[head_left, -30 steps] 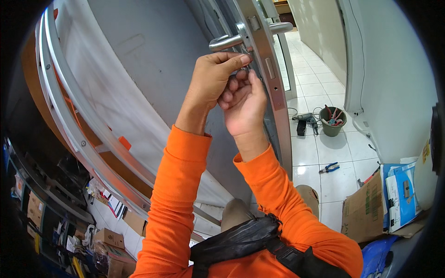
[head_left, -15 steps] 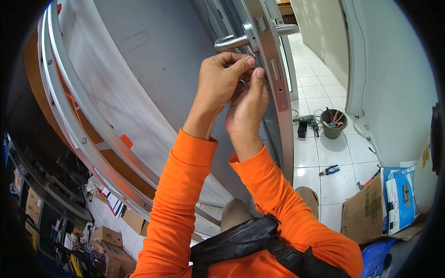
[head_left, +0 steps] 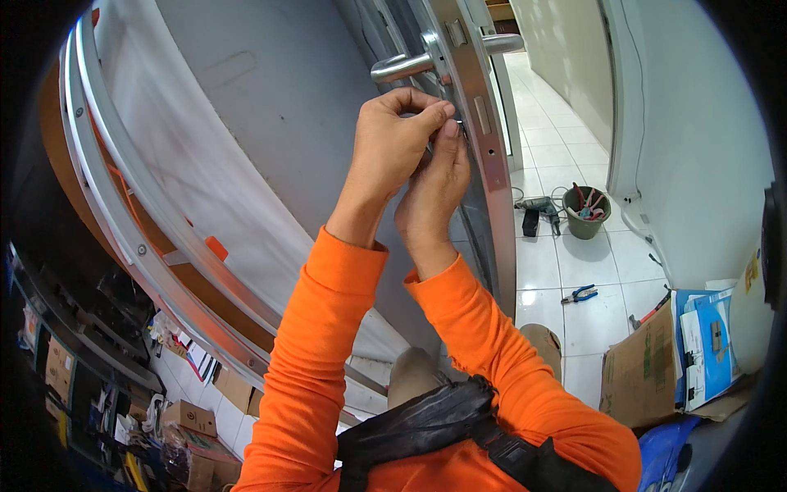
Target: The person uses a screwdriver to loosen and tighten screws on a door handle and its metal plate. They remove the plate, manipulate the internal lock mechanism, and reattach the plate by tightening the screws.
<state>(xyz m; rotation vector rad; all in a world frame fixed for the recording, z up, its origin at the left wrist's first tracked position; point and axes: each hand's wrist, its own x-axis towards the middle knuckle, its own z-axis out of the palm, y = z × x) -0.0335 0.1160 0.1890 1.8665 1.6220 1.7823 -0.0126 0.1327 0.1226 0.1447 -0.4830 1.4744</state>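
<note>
In front of me stands a metal-framed door with its latch edge facing me. A silver lever handle sticks out on its left side, and a second lever handle shows on the far side. Just below the near handle my left hand pinches its thumb and forefinger together. My right hand is close beside and under it, thumb raised against curled fingers. A tiny shiny bit shows by the right thumb tip; what either hand holds is too small or hidden to name.
On the tiles beyond the door are a green power drill, a bucket of tools and blue-handled pliers. A cardboard box with folders stands at right. Curved metal rails and cluttered boxes lie to the left.
The view has shifted slightly, so the door and handle appear a little further left and lower. Both hands stay together under the handle, with fingertips slightly moved; a shiny bit now shows beside the right thumb.
</note>
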